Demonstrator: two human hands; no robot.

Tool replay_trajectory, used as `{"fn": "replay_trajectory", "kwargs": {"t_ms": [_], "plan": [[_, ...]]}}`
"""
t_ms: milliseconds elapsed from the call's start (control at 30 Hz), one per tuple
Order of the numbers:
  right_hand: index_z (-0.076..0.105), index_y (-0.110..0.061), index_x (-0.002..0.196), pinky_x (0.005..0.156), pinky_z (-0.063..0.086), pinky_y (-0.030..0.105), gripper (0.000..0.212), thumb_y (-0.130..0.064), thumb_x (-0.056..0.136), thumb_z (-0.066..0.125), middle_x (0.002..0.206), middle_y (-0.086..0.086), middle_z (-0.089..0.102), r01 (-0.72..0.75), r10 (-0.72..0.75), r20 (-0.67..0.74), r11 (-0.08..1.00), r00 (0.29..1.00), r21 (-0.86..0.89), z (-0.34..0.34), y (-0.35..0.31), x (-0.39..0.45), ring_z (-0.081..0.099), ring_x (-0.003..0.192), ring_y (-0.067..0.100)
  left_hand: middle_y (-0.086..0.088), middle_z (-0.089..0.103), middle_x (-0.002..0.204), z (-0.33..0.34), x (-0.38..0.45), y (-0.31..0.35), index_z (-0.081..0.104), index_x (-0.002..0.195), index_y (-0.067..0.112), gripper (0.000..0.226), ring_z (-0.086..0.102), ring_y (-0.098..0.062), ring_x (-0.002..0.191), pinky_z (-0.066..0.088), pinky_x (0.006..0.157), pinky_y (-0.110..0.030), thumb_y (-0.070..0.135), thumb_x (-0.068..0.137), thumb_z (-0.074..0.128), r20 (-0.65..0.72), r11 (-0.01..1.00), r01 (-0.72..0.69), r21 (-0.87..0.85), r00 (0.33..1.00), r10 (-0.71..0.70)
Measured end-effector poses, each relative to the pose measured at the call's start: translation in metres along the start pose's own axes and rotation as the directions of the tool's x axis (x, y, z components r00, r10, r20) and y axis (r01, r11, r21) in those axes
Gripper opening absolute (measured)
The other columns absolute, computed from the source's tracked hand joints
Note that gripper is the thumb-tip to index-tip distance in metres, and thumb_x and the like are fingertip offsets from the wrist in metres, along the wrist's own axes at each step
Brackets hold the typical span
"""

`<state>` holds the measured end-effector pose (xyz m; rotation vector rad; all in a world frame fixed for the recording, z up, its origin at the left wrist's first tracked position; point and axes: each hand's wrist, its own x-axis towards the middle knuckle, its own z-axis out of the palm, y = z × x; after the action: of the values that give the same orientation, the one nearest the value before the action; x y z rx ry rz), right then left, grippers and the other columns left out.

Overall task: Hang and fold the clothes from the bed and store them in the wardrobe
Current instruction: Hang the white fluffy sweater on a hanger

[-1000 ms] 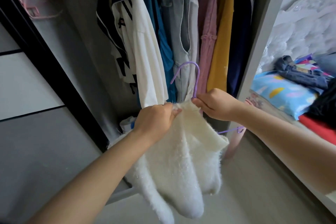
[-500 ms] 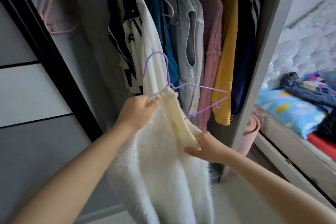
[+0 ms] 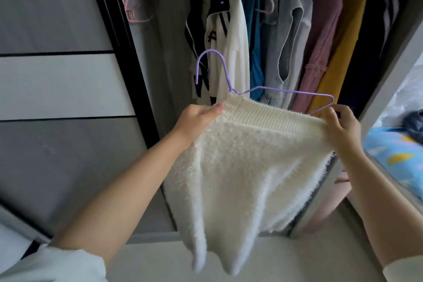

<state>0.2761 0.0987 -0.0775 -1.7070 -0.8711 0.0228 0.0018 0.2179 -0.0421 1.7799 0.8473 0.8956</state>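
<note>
Both hands (image 3: 198, 119) gripping white sweater (image 3: 238, 167) on purple hanger (image 3: 286, 91), hung clothes (image 3: 320, 41) behind

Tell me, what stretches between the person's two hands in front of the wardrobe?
In the head view, the ribbed neck band of the white fuzzy sweater spans from left hand to right hand, with the purple wire hanger poking out above it.

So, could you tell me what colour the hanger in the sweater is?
Purple hanger, head view.

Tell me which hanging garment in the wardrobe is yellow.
The yellow top, second from the right on the rail, between the pink top and the dark striped jacket. The others are white, blue, grey, pink or dark.
</note>
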Motion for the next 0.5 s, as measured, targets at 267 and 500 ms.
{"fn": "replay_trajectory", "kwargs": {"t_ms": [267, 500], "plan": [[0.043, 0.007, 0.049, 0.039, 0.025, 0.018, 0.057, -0.028, 0.093, 0.053, 0.049, 0.003, 0.030, 0.222, -0.138, 0.291, 0.934, 0.947, -0.279, -0.008, -0.014, 0.013, 0.029, 0.048, 0.017, 0.004, 0.022, 0.051, -0.026, -0.004, -0.015, 0.021, 0.055, 0.018, 0.051, 0.023, -0.007, 0.044, 0.019, 0.043, -0.020, 0.041, 0.094, 0.043, 0.043, 0.901, 0.004, 0.434, 0.999, -0.025], [0.031, -0.014, 0.044, 0.043, 0.019, 0.008, 0.068, -0.058, 0.094, 0.018, 0.037, -0.004, 0.026, 0.778, -0.599, 0.499, 0.524, 0.627, -0.348, -0.007, -0.040, 0.002, 0.025, 0.032, 0.010, 0.002, 0.039, 0.056, -0.016, -0.010, 0.006, 0.032, 0.056, 0.013, 0.053, 0.042, -0.020, 0.060, 0.026, 0.050, -0.032, 0.048, 0.096, 0.032, 0.134, 0.607, -0.131, 0.784, 0.990, 0.041]]}}
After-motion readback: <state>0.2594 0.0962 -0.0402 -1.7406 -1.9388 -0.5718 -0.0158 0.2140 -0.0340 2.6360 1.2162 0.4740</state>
